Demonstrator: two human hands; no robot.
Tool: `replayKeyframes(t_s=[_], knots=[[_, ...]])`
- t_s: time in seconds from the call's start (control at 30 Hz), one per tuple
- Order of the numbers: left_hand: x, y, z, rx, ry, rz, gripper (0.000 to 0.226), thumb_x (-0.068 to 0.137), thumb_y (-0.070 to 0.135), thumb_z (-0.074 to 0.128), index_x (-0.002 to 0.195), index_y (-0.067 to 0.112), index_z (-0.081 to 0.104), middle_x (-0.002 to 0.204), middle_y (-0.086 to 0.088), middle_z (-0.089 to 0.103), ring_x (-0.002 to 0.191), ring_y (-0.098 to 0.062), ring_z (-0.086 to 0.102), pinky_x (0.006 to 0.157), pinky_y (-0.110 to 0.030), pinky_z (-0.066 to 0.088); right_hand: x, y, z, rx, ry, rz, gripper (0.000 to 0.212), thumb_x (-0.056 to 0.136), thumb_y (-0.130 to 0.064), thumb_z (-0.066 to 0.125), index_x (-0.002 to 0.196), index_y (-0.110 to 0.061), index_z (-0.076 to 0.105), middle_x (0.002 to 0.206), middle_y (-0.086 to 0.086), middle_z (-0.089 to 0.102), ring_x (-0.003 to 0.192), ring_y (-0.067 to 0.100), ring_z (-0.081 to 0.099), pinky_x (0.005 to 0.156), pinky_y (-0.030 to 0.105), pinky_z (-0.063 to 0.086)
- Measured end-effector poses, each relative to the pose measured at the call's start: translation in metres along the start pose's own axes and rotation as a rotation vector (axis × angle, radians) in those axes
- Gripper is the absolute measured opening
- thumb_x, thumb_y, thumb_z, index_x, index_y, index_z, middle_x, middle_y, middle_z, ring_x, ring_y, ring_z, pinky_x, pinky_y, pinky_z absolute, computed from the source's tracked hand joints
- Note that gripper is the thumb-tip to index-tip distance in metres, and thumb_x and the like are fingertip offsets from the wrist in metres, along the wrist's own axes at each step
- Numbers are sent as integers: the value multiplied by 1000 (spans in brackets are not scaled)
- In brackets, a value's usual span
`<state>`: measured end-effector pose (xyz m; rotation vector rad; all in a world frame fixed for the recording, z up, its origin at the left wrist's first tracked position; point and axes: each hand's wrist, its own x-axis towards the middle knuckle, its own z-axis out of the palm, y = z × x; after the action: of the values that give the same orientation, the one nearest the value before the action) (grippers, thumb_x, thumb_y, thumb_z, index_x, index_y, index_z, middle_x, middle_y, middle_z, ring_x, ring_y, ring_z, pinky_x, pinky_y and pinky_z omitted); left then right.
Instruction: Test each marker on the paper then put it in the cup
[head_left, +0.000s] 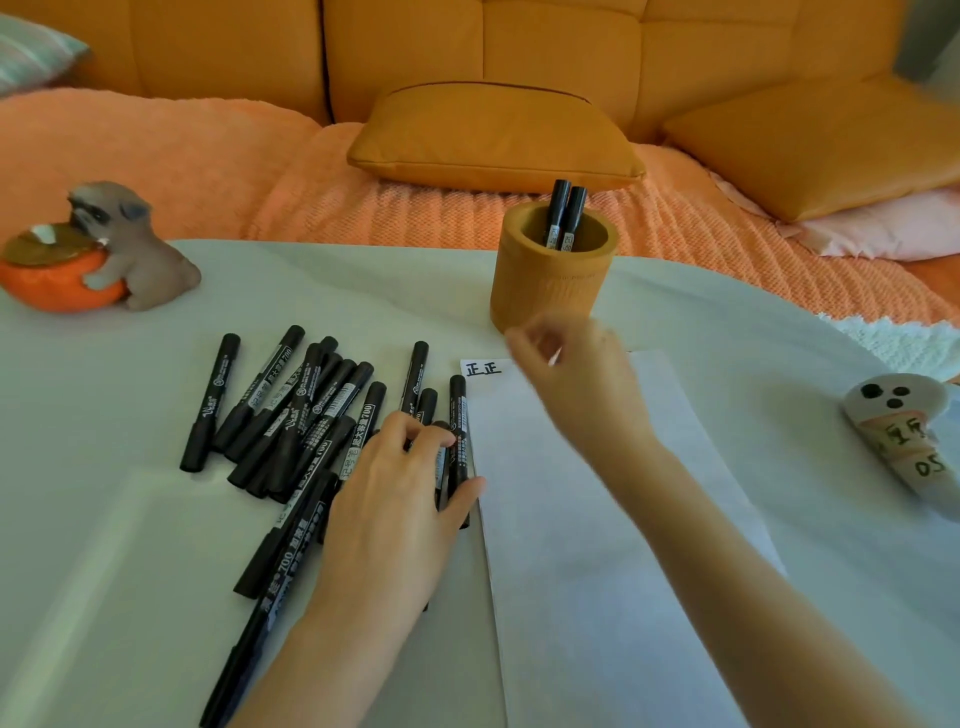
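Your left hand (395, 499) lies nearest, toward the near edge of the desk (104, 545), thumb and curled fingers pinching one black marker (458, 410) that lies along the left edge of the paper (597, 519). Left of it, a loose pile of markers (291, 415) spreads toward the desk's near edge. Your right hand (576, 379) hangs over the paper's far end, just in front of the cup (550, 291); it is blurred, so you cannot tell whether it holds anything. Inside the cup, near the far edge, stand two markers (563, 218). Two written characters (483, 369) mark the paper's far left corner
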<state>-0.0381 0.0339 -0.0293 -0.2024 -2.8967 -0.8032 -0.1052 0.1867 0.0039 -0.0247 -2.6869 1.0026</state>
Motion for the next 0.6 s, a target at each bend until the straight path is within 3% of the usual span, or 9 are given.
replayKeyframes(t_s=[0.07, 0.13, 0.27, 0.37, 0.5, 0.6], knots=[[-1, 1, 0, 1, 18, 9, 36, 86, 39, 58, 114, 18, 60, 107, 5, 50, 84, -13, 54, 63, -21, 37, -25, -1, 10, 2, -200, 100, 26, 91, -42, 57, 82, -18, 62, 65, -5, 55, 67, 18, 55, 61, 29, 39], [0, 1, -1, 10, 41, 4, 25, 90, 25, 53, 110, 13, 63, 104, 1, 52, 79, -17, 56, 59, -24, 36, -39, -4, 20, -8, -294, 161, 26, 89, -46, 59, 83, -21, 59, 66, -6, 53, 71, 18, 56, 63, 29, 39], [0, -1, -1, 25, 31, -26, 22, 88, 10, 55, 107, 11, 64, 103, -2, 54, 77, -21, 56, 54, -27, 35, -46, -12, 30, -85, -349, 212, 27, 87, -47, 58, 97, -22, 58, 91, -2, 65, 90, 22, 60, 72, 31, 45], [0, -2, -2, 20, 23, -36, 21, 86, 8, 58, 107, 10, 64, 103, -3, 56, 80, -23, 59, 53, -29, 38, -50, -17, 29, -130, -362, 210, 33, 85, -47, 58, 105, -21, 56, 97, -2, 63, 95, 23, 60, 73, 30, 42], [1, -4, -2, 29, 37, -46, 22, 88, 9, 56, 108, 10, 64, 105, -3, 56, 82, -24, 60, 54, -31, 43, -55, -23, 32, -129, -371, 218, 37, 85, -46, 58, 102, -13, 58, 93, -1, 58, 90, 23, 59, 69, 30, 42], [2, -4, -3, 22, 41, -45, 24, 90, 11, 52, 111, 12, 62, 108, -2, 55, 85, -23, 59, 58, -31, 43, -53, -21, 34, -18, -356, 247, 37, 81, -37, 63, 86, 0, 61, 71, 5, 56, 65, 21, 51, 59, 29, 39]])
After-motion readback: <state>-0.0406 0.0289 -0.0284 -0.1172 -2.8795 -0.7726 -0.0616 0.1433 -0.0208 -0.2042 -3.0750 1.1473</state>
